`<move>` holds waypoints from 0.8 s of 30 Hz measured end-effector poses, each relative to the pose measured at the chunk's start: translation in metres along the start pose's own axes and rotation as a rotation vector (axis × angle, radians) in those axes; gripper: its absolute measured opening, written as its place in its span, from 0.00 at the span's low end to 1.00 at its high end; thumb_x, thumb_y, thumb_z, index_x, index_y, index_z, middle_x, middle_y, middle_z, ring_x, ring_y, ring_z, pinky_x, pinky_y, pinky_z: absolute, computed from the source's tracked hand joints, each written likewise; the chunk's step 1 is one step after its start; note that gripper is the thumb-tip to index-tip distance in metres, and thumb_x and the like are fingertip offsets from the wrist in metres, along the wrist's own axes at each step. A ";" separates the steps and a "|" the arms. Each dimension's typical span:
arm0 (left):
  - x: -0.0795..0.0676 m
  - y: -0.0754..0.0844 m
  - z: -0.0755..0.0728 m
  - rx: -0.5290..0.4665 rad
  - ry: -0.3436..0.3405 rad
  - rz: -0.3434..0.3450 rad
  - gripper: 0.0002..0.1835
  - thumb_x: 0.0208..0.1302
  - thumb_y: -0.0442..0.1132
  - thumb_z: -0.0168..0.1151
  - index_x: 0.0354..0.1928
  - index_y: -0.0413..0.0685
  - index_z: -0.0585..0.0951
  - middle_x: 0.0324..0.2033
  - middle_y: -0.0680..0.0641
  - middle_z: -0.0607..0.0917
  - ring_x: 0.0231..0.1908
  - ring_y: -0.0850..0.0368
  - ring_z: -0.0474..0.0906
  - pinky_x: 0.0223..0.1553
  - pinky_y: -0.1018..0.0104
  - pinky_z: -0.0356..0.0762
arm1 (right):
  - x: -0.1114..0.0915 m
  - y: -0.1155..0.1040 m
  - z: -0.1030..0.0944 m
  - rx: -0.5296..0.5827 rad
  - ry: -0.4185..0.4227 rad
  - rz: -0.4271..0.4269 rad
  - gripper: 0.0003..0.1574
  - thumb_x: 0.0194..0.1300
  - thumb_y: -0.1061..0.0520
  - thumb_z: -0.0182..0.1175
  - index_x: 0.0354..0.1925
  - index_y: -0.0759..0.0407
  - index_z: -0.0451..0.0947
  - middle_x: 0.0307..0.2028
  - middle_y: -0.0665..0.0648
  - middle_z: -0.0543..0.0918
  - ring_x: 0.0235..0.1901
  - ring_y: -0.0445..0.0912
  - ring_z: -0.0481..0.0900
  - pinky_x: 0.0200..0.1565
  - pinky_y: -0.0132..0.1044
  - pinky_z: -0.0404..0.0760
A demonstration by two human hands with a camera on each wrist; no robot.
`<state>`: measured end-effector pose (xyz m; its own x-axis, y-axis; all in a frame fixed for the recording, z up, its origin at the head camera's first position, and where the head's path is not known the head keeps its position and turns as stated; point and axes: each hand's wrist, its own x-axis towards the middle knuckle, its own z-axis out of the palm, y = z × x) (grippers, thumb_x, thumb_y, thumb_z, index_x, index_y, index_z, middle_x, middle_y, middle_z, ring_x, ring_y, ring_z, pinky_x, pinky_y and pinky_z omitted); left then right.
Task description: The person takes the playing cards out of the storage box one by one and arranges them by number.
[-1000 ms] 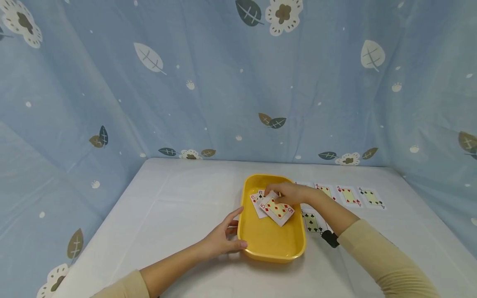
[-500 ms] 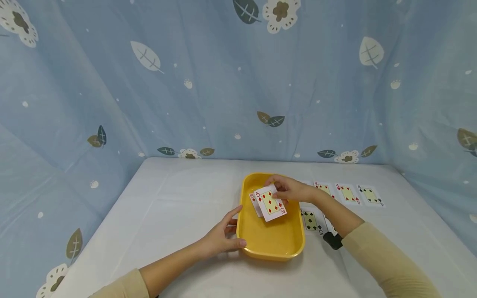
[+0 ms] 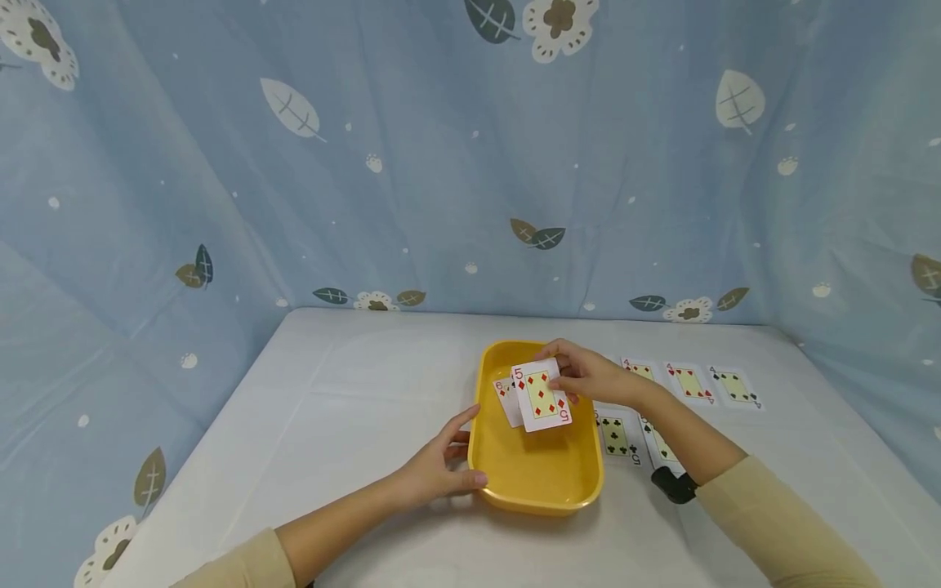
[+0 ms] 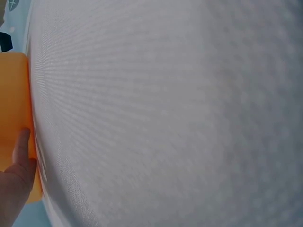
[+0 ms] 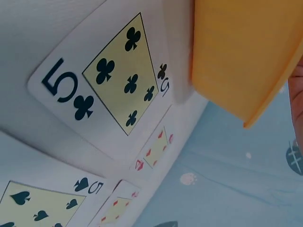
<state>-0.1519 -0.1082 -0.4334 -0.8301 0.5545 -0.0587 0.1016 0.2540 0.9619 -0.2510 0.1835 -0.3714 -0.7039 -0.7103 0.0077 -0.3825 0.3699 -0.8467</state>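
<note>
My right hand (image 3: pixel 588 376) pinches a playing card (image 3: pixel 541 395), the five of diamonds, above the far half of a yellow tray (image 3: pixel 537 478). Partly covered by that card, a six card (image 3: pixel 507 400) lies in the tray; another black-suited card edge shows beside it. My left hand (image 3: pixel 434 472) rests against the tray's left side, thumb and forefinger spread along the rim. In the left wrist view, a finger (image 4: pixel 21 146) lies against the tray's orange-looking wall (image 4: pixel 12 104). At the right wrist view's edge only a sliver of my right hand (image 5: pixel 296 101) shows.
Right of the tray lie a five of clubs (image 3: pixel 614 437) and a five of spades (image 3: pixel 662 445), partly under the right forearm. Behind them runs a row of fours, including a four of hearts (image 3: pixel 689 383) and a four of spades (image 3: pixel 733 386). A patterned blue curtain (image 3: pixel 412 188) surrounds the white table.
My right hand has drawn the five of diamonds up and slightly right off the six, turning it more upright. The left hand and tray have stayed in place.
</note>
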 end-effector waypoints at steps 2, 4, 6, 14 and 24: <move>0.000 0.001 0.000 0.002 0.003 0.001 0.50 0.51 0.50 0.67 0.70 0.59 0.46 0.57 0.38 0.66 0.58 0.43 0.67 0.53 0.54 0.71 | -0.004 -0.002 -0.001 -0.001 0.003 -0.015 0.24 0.65 0.60 0.53 0.58 0.59 0.59 0.38 0.61 0.78 0.21 0.46 0.71 0.25 0.31 0.75; 0.000 0.002 -0.001 -0.003 0.001 0.001 0.50 0.51 0.50 0.67 0.70 0.59 0.46 0.57 0.37 0.66 0.58 0.43 0.67 0.53 0.54 0.72 | -0.009 -0.003 -0.002 -0.010 0.009 -0.032 0.24 0.65 0.60 0.52 0.57 0.60 0.58 0.38 0.61 0.78 0.20 0.45 0.71 0.24 0.32 0.75; 0.000 0.002 -0.001 -0.006 -0.003 0.002 0.50 0.51 0.50 0.67 0.70 0.59 0.46 0.57 0.37 0.66 0.58 0.42 0.67 0.53 0.54 0.72 | -0.014 -0.005 -0.003 -0.017 0.015 -0.038 0.24 0.66 0.60 0.52 0.57 0.61 0.58 0.37 0.62 0.78 0.20 0.46 0.71 0.24 0.32 0.75; 0.000 0.001 0.001 -0.007 0.004 0.003 0.50 0.51 0.49 0.67 0.70 0.59 0.46 0.57 0.38 0.66 0.58 0.42 0.67 0.53 0.54 0.71 | -0.039 -0.007 -0.013 -0.076 0.059 -0.033 0.24 0.65 0.61 0.52 0.57 0.63 0.58 0.39 0.62 0.78 0.20 0.46 0.71 0.22 0.32 0.75; -0.001 0.001 0.000 -0.004 0.005 0.000 0.50 0.51 0.48 0.68 0.70 0.58 0.47 0.57 0.37 0.66 0.59 0.41 0.66 0.55 0.51 0.69 | -0.069 -0.008 -0.027 -0.088 0.101 -0.052 0.23 0.65 0.63 0.52 0.56 0.64 0.58 0.41 0.64 0.78 0.22 0.46 0.75 0.22 0.33 0.77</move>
<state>-0.1515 -0.1084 -0.4320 -0.8328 0.5506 -0.0569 0.0997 0.2504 0.9630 -0.2158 0.2457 -0.3512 -0.7366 -0.6676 0.1077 -0.4680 0.3883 -0.7938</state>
